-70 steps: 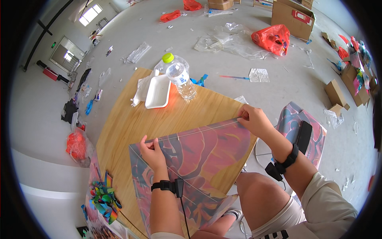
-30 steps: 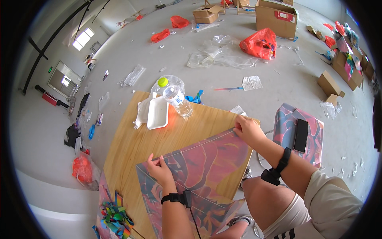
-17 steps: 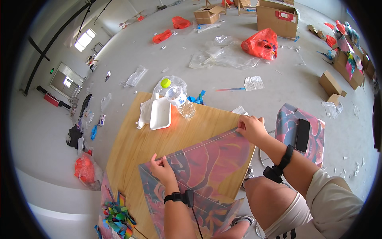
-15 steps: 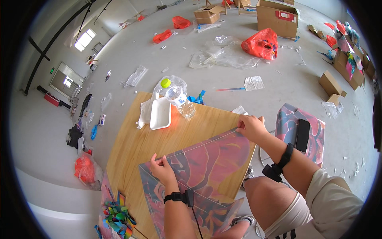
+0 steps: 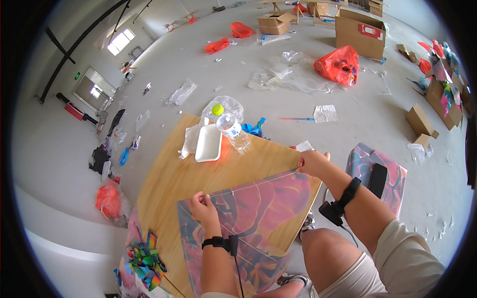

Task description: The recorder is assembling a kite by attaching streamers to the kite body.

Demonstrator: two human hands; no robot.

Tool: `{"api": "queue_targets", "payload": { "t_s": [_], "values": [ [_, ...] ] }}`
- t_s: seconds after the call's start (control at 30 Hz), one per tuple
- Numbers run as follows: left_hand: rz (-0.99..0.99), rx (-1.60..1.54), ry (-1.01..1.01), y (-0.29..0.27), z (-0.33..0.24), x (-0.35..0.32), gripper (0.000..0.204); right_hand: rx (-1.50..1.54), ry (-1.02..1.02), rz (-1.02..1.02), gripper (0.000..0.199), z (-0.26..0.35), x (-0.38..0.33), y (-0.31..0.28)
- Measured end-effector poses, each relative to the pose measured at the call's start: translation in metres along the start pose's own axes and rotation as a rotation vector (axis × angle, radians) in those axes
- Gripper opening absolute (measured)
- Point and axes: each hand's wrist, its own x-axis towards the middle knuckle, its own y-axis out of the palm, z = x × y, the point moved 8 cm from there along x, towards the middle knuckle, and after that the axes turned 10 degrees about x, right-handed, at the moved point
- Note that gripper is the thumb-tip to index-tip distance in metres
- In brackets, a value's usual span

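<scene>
We see the sheet [image 5: 261,201] lying mostly on the table [image 5: 169,174]. Our left hand [image 5: 204,212] pinches its far edge near one corner; our right hand [image 5: 313,164] grips this same edge toward the other end.

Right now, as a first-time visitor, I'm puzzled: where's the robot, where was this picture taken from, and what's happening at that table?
There is no robot, only somebody's bare hands. A wide fisheye camera worn on that person's head looks down, so straight edges bend. The right hand pinches the edge of a thin patterned sheet between its fingers. The left hand touches the same edge near the left corner; how firmly, I can't tell. The sheet lies over a wooden table. Beyond it stand a clear bottle with a yellow-green cap and a shallow white tray.
</scene>
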Motion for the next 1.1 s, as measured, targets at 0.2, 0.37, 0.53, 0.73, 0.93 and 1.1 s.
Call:
{"api": "queue_targets", "payload": {
  "t_s": [0.2, 0.37, 0.53, 0.73, 0.93, 1.1],
  "values": [
    [0.011, -0.106, 0.125, -0.001, 0.012, 0.014, 0.019, -0.019, 0.022, 0.004, 0.023, 0.002, -0.001, 0.002],
    [0.09, 0.15, 0.549, -0.013, -0.038, -0.029, 0.036, -0.023, -0.007, -0.015, 0.023, 0.004, -0.005, 0.001],
    [0.146, 0.293, 0.562, 0.004, -0.037, -0.06, 0.05, -0.055, -0.015, -0.027, 0.024, 0.006, -0.003, 0.005],
    [0.154, 0.2, 0.533, -0.006, -0.05, -0.063, 0.051, -0.008, -0.083, -0.055, 0.025, 0.0, -0.003, -0.001],
    [0.105, 0.264, 0.515, -0.016, -0.056, -0.067, 0.049, 0.161, -0.115, -0.094, 0.019, -0.005, -0.01, -0.018],
    [0.129, 0.276, 0.503, -0.016, -0.056, -0.068, 0.049, 0.347, -0.428, -0.24, 0.019, 0.096, -0.063, -0.021]
  ]
}}
